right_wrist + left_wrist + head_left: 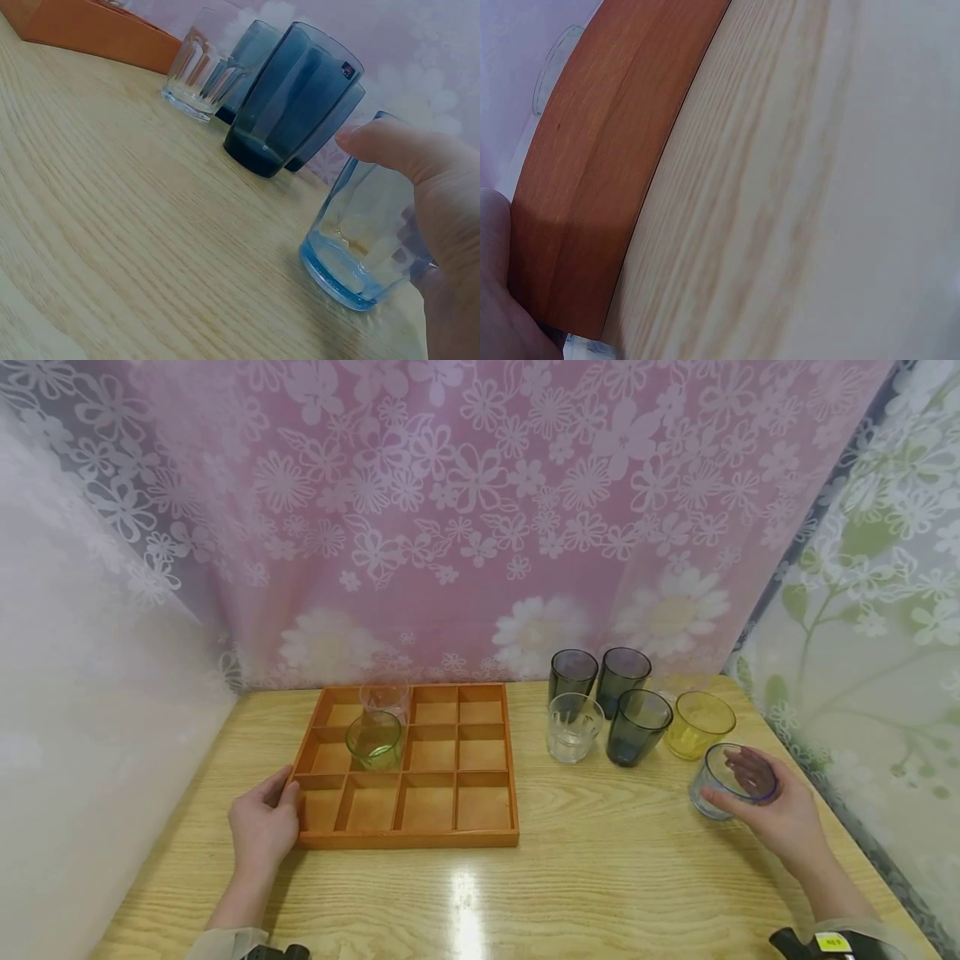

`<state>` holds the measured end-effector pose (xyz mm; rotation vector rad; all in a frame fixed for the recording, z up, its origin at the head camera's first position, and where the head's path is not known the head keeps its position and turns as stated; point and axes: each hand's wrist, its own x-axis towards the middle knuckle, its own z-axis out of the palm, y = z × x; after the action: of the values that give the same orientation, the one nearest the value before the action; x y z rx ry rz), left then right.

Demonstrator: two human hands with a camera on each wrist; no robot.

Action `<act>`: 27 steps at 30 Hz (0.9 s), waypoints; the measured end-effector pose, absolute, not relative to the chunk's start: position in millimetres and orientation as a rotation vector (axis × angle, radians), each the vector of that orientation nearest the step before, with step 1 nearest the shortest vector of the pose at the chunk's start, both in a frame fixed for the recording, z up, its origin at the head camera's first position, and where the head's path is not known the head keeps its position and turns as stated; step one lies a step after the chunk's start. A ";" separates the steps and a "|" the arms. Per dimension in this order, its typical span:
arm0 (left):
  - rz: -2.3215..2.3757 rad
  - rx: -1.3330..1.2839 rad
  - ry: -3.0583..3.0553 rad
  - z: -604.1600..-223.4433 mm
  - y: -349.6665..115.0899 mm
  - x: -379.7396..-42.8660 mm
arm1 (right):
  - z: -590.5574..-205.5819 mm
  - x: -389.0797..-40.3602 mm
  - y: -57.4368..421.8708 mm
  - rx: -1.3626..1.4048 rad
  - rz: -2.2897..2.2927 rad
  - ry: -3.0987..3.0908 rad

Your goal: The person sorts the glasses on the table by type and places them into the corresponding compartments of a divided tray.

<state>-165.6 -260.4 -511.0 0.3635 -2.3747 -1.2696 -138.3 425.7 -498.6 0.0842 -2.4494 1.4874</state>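
At the right side of the table, my right hand [791, 814] grips a clear blue-tinted glass [349, 259], thumb on the near side and fingers round the far side. Whether its base touches the table I cannot tell. My left hand [262, 827] holds the left edge of a wooden compartment tray [405, 841] near its front corner. In the tray, a green glass [374, 743] stands in the middle row, second column from the left. Behind it, a clear glass [384, 696] is in the back row. The left wrist view shows mostly the tray's side [607, 150].
Left of the held glass stand a yellow glass [700, 727], three dark grey-blue glasses, the nearest one [637, 731] in front, and a clear tumbler [573, 735]. A floral curtain [480, 527] closes off the back of the wooden table [600, 877].
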 end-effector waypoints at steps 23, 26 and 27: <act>-1.303 0.352 -2.369 -512.4 -262.2 -165.9 | -447.7 -139.5 389.7 0.256 1.711 -2.303; -1.305 0.347 -2.358 -511.5 -261.7 -166.1 | -439.6 -142.2 378.9 0.309 1.670 -2.312; -1.307 0.345 -2.355 -510.8 -261.4 -165.9 | -437.0 -143.5 375.2 0.322 1.673 -2.306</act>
<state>-165.9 -261.4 -510.8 0.3447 -2.3545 -1.3068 -143.5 375.2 -437.0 0.3225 -2.3064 1.6730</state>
